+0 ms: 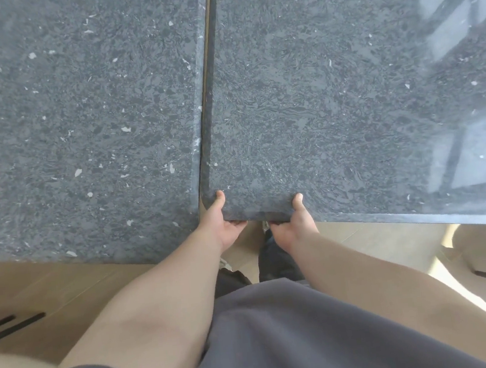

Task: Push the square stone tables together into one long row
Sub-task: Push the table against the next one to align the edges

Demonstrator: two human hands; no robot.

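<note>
Both thumbs lie on top of the right-hand speckled dark grey square stone table [332, 99], fingers curled under its near edge: the left hand [225, 224] grips at the near-left corner, the right hand [295, 223] just beside it, low in the frame's centre. The matching left stone table [78, 111] fills the upper left. Only a thin gap [207, 67] separates them, so this joint looks nearly closed. Beige tiled floor [377, 244] lies open below.

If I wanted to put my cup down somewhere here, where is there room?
Both tops are bare: the left table all over, the right table beyond the near corner, where the left hand and right hand grip its edge. The gap between the tables is too narrow.
</note>
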